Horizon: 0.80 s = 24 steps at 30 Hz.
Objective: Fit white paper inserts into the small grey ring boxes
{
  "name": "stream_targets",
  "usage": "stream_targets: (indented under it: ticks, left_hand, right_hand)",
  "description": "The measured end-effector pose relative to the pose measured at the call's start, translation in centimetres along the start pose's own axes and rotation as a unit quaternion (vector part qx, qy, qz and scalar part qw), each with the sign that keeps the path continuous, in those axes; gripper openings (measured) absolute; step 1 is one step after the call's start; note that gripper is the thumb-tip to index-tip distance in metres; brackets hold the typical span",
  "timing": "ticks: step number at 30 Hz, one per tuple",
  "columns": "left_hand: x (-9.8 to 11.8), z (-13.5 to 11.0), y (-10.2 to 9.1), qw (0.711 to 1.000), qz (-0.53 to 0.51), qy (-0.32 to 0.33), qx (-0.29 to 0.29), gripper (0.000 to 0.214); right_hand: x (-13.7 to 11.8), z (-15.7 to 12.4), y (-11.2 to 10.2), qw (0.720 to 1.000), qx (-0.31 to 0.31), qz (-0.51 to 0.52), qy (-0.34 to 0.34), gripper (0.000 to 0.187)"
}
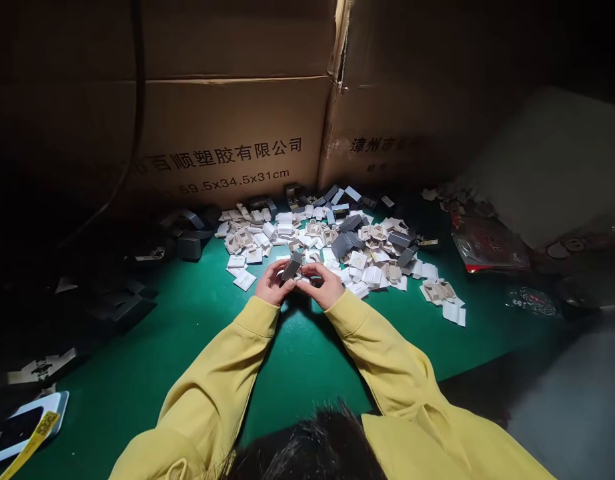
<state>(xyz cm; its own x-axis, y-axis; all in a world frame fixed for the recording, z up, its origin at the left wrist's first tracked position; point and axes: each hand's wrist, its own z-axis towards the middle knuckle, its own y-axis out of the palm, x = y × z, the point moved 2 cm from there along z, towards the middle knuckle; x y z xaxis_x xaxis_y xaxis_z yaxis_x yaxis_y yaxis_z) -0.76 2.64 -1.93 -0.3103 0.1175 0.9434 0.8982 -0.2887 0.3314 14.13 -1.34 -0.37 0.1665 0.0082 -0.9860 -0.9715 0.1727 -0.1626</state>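
Note:
Between my two hands, a little above the green table, is a small dark grey box [292, 265], tilted. The fingers and thumb of my left hand [271, 285] are closed round its left side. My right hand [325, 285] pinches at its right side, and something pale shows near those fingertips, too small to make out. Just beyond my hands lies a loose heap of small folded white card pieces [285, 223]. Several dark grey boxes [348, 241] rest on and among the heap.
Large cardboard cartons [227, 127] stand along the back. More dark boxes [189, 247] lie on the left of the green table [187, 347]. A phone-like device [25, 427] with a yellow strap [35, 445] is at the lower left. Clear plastic packets [490, 243] lie on the right.

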Motion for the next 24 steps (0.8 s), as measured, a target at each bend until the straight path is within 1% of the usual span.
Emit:
stream_targets:
  ticks: [6, 10, 14, 17, 20, 24]
  left_hand:
    - [-0.3, 0.0, 0.2, 1.000, -0.021, -0.010, 0.007, 0.064]
    - [-0.1, -0.2, 0.4, 0.999, -0.037, -0.034, 0.010, 0.062]
    - [0.2, -0.5, 0.7, 0.997, -0.055, -0.052, 0.003, 0.062]
    - [0.3, -0.7, 0.8, 0.994, -0.079, -0.073, 0.003, 0.060]
    - [0.2, -0.8, 0.7, 0.992, -0.089, -0.091, -0.006, 0.061]
    - [-0.1, -0.8, 0.6, 0.990, -0.091, -0.103, -0.016, 0.061]
  right_hand:
    - [-0.2, 0.1, 0.0, 0.999, 0.011, 0.044, 0.027, 0.035]
    - [-0.4, 0.1, -0.3, 0.999, 0.002, 0.025, 0.025, 0.029]
    - [-0.6, 0.3, -0.6, 1.000, -0.021, -0.014, -0.001, 0.021]
    - [-0.7, 0.6, -0.8, 0.997, -0.052, -0.042, -0.039, 0.019]
    - [-0.8, 0.8, -1.0, 0.991, -0.082, -0.080, -0.076, 0.017]
    - [-0.7, 0.9, -1.1, 0.975, -0.131, -0.147, -0.103, 0.019]
